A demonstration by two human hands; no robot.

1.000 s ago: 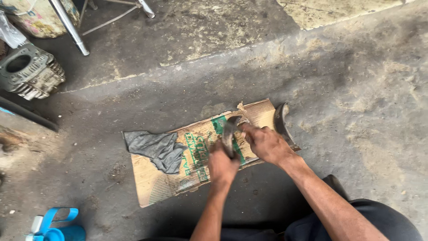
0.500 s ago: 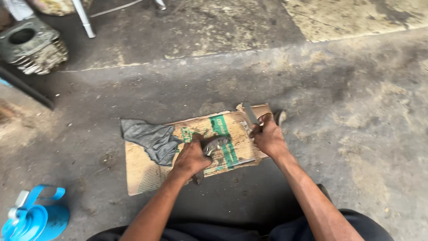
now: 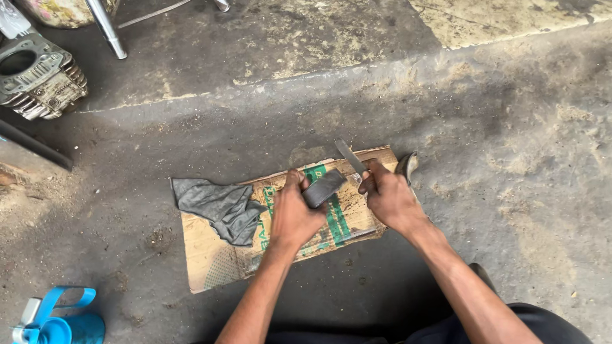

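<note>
Both hands sit higher on the flat brown cardboard sheet (image 3: 217, 255) vs 0.5 s ago. Left hand (image 3: 294, 216) grips a dark grey block (image 3: 323, 188); right hand (image 3: 389, 197) holds a thin metal blade (image 3: 350, 157). Crumpled grey rag (image 3: 220, 207) lies just left; bare concrete all round.

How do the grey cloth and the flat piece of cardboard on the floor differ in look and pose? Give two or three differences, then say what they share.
The grey cloth is dark and crumpled into folds; the cardboard is tan with green print and lies flat. The cloth is the smaller and rests on the cardboard's left end, while the cardboard lies straight on the concrete floor. Neither hand touches the cloth; both hands work over the cardboard. Both look worn and dirty.
</note>
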